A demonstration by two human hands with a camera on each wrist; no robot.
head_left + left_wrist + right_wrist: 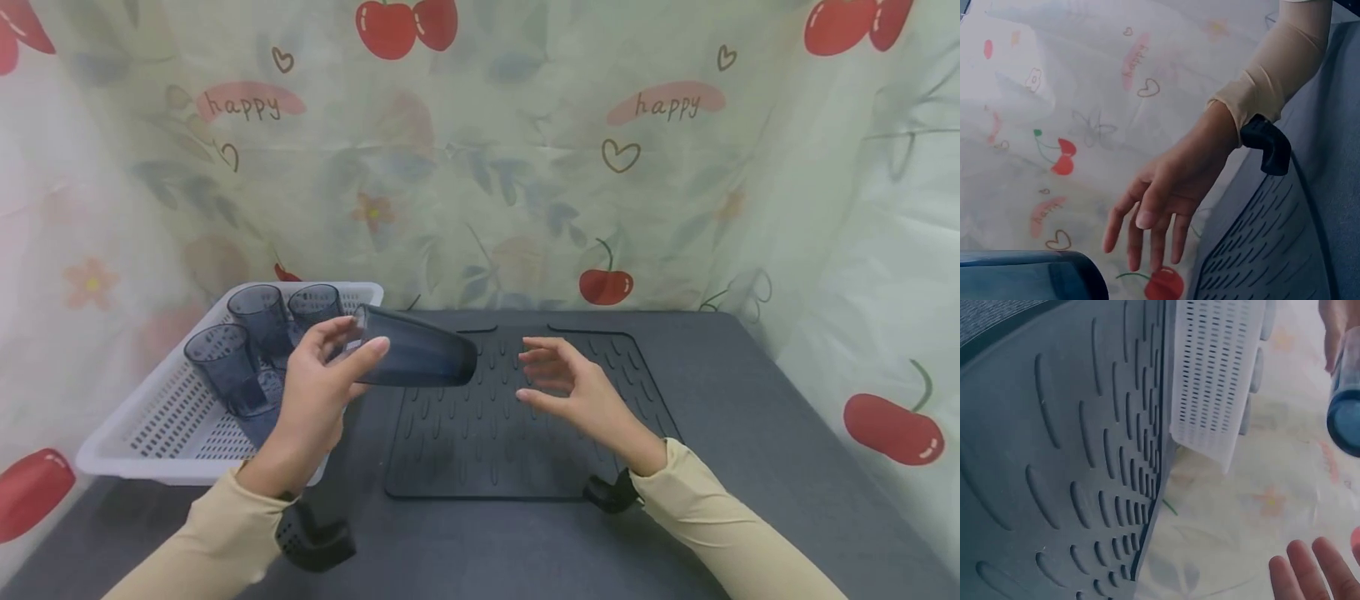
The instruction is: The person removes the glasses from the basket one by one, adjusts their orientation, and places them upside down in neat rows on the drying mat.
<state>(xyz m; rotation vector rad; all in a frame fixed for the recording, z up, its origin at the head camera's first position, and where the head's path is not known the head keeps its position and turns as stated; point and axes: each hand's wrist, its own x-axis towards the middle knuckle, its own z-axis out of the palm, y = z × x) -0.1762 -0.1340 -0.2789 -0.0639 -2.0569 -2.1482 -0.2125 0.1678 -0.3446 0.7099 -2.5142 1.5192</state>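
Note:
My left hand point(318, 396) grips a blue-tinted drinking glass point(416, 350) near its rim, between thumb and fingers. The glass lies nearly sideways in the air, its dark base pointing right. To the right of that base, my right hand point(566, 387) hovers with nothing in it, thumb and fingers apart. Below both hands lies a dark ridged drying mat point(480, 450). In the left wrist view only the base end of the glass point(1029, 278) shows, with the right hand point(1169, 187) beyond it. Fingertips of the right hand point(1310, 569) appear in the right wrist view.
A white perforated basket point(161, 417) stands at the left and holds several similar glasses point(258, 317). A printed curtain point(480, 167) hangs behind and along the sides of the grey tabletop point(750, 417). Each wrist wears a black strap mount point(315, 533).

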